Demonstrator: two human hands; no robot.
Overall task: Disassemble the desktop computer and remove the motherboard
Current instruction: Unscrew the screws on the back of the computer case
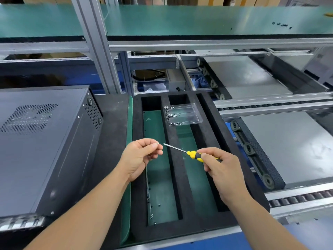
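The black desktop computer case (41, 141) lies on its side at the left, its vented panel closed and facing up. My left hand (140, 157) hovers over the black foam tray (180, 181) and pinches a small screw (157, 143) between thumb and fingertips. My right hand (221, 170) grips the yellow-and-black screwdriver (191, 153) by its handle. The metal tip points left and ends just short of the screw. A clear plastic screw tray (187, 114) with several screws along its left side rests on the foam at the back.
Several loose screws (152, 215) lie on the green mat in the foam tray's left slot. Grey conveyor pallets with black roller belts (255, 156) run along the right. An aluminium frame post (100, 51) and a green shelf stand behind.
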